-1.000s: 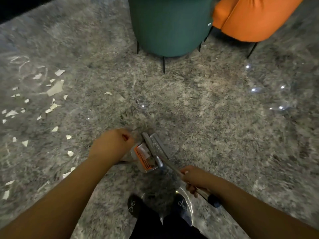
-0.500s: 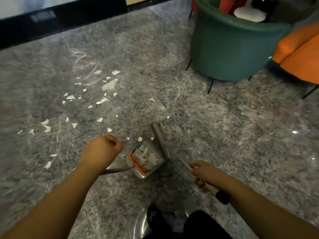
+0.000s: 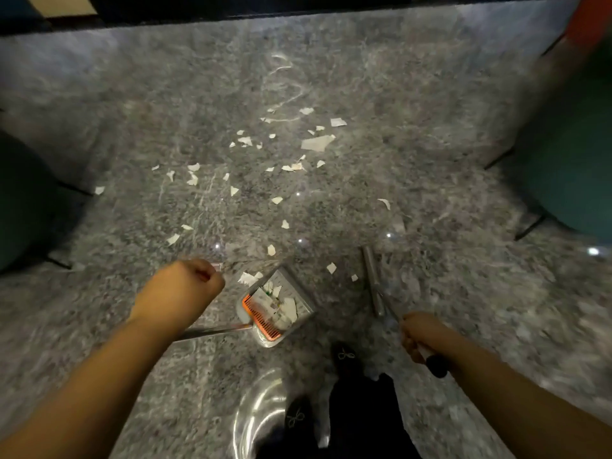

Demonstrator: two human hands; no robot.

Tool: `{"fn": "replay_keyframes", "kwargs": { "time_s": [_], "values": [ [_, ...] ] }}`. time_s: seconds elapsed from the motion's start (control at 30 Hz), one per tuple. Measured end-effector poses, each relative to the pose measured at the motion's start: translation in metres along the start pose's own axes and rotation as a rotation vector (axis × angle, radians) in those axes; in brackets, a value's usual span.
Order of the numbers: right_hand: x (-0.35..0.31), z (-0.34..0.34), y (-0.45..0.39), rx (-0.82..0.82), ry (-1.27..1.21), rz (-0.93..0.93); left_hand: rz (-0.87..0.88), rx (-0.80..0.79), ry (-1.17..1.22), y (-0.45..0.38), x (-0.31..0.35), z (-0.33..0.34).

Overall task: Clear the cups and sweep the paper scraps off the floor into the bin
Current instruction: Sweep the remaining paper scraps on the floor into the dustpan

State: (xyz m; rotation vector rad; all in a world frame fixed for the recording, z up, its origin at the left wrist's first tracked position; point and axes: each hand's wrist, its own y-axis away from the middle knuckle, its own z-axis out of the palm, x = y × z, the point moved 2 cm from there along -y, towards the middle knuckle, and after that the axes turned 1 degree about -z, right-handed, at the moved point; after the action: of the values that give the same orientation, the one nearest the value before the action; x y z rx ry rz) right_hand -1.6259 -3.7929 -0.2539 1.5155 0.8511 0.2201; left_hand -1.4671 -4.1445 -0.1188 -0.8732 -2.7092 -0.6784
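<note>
The paper scraps [image 3: 316, 143] are small, torn, off-white bits of uneven shape, one near the top clearly larger than the rest; they lie scattered over the grey speckled floor [image 3: 430, 134] ahead of the person, thickest in the middle of the view and thinning toward the dustpan [image 3: 276, 308]; a few sit just beside the pan's open edge. The whole picture is smeared by motion, so the scraps' edges are soft; dark rounded furniture at the left edge and a teal chair [image 3: 576, 180] at the right are cut off by the frame, and an orange shape at the top right is too blurred to name; a shiny curved object at the bottom, beside the dark shoes [image 3: 344, 354], cannot be made out. The dustpan, pale with an orange comb along its rear wall, holds several white scraps. The left hand [image 3: 180, 293] is a closed fist around the pan's long metal handle; the right hand [image 3: 422, 332] is wrapped around the handle of the broom [image 3: 372, 279], whose grey head rests on the floor right of the pan, apart from it.
</note>
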Motion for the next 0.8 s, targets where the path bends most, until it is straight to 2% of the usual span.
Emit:
{"fn": "replay_keyframes", "kwargs": {
  "time_s": [0.23,0.33,0.47,0.67,0.8],
  "values": [
    [-0.067,0.04,-0.035,-0.117,0.222,0.049,-0.2,0.088,0.049,0.0,-0.027,-0.02],
    [-0.093,0.069,-0.041,-0.223,0.311,0.026,-0.316,0.131,0.09,0.009,-0.046,-0.026],
    [-0.12,0.109,-0.045,-0.252,0.417,-0.031,-0.427,0.184,0.139,0.032,-0.071,-0.029],
    [-0.133,0.161,-0.036,-0.332,0.512,-0.135,-0.573,0.301,0.241,0.078,-0.111,-0.03],
    [-0.133,0.182,-0.023,-0.345,0.55,-0.143,-0.627,0.312,0.259,0.102,-0.133,-0.029]
  ]
}}
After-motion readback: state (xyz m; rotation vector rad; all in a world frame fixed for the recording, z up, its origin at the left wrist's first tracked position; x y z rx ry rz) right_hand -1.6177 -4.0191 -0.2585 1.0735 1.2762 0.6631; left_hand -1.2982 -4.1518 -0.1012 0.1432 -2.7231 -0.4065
